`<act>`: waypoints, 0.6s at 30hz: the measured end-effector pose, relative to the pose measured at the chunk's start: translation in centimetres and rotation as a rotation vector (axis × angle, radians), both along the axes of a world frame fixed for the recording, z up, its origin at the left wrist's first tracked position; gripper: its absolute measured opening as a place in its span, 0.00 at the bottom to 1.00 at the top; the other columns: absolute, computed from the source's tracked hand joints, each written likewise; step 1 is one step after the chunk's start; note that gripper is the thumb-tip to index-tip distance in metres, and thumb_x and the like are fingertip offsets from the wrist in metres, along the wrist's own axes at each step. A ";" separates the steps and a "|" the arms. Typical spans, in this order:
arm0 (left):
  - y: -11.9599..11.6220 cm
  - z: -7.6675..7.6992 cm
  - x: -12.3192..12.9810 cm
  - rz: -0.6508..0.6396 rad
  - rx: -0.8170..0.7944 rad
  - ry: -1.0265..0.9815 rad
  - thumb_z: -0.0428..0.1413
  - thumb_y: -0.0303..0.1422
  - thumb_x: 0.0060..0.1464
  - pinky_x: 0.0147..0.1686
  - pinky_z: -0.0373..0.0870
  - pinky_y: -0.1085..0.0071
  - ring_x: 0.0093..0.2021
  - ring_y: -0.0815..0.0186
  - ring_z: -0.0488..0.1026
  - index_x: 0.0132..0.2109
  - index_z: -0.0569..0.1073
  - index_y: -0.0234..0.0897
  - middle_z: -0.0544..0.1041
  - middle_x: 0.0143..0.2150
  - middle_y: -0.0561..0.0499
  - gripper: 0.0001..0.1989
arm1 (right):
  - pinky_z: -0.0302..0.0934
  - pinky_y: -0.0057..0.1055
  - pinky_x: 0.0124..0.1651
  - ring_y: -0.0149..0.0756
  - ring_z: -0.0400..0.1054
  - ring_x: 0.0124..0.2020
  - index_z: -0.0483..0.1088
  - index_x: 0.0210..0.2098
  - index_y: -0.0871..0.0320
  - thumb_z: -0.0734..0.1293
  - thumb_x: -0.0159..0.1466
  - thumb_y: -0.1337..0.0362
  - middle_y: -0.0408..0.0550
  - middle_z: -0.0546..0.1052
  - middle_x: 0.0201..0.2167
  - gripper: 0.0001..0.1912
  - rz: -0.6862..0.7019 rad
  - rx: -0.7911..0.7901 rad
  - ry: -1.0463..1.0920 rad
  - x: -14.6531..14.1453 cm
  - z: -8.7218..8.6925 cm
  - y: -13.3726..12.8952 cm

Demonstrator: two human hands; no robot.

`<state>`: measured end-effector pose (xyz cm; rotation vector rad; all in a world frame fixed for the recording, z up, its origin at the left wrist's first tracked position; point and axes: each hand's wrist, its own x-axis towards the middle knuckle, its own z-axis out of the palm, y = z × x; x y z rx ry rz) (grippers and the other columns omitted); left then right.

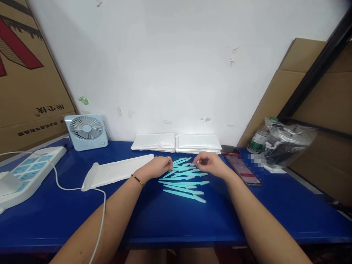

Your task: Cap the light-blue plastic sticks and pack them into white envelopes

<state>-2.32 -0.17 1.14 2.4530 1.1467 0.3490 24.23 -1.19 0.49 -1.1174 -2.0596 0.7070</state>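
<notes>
Several turquoise eyebrow razors (183,195) with pale, clear-looking blade ends lie fanned out on the blue table. Their thin handles point left and their blade ends point right. My left hand (161,165) is closed at the handle ends of the upper razors; its curled fingers hide what they grip. At the opposite side of the pile, my right hand (209,162) pinches the pale end of one razor between thumb and fingers. A long white padded envelope (118,171) lies behind my left forearm, one end near my left hand.
Two stacks of white envelopes, a left stack (154,141) and a right stack (198,142), lie against the wall. A small fan (87,131) and a power strip (30,172) with a white cable are left. A phone (243,170), bottle (258,141) and plastic bag (288,143) are right.
</notes>
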 end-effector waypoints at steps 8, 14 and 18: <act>0.0 0.2 0.0 0.026 -0.057 -0.134 0.42 0.36 0.58 0.31 0.62 0.72 0.31 0.66 0.70 0.36 0.66 0.38 0.76 0.32 0.52 0.10 | 0.62 0.29 0.34 0.34 0.68 0.31 0.76 0.26 0.56 0.67 0.54 0.64 0.48 0.73 0.31 0.05 0.010 0.139 0.020 -0.3 0.7 -0.3; 0.1 0.0 -0.1 0.013 -0.055 -0.128 0.42 0.35 0.58 0.30 0.62 0.72 0.30 0.67 0.69 0.36 0.65 0.38 0.75 0.32 0.52 0.10 | 0.62 0.30 0.36 0.34 0.69 0.32 0.76 0.26 0.56 0.67 0.55 0.65 0.47 0.74 0.31 0.05 -0.008 0.210 -0.034 -0.5 0.6 -0.2; -0.2 0.0 0.3 0.011 -0.066 -0.132 0.42 0.35 0.58 0.30 0.62 0.73 0.30 0.67 0.69 0.36 0.66 0.38 0.75 0.32 0.52 0.10 | 0.63 0.31 0.38 0.35 0.69 0.33 0.76 0.26 0.55 0.66 0.55 0.65 0.47 0.75 0.31 0.05 0.017 0.220 -0.035 -1.2 0.6 -0.5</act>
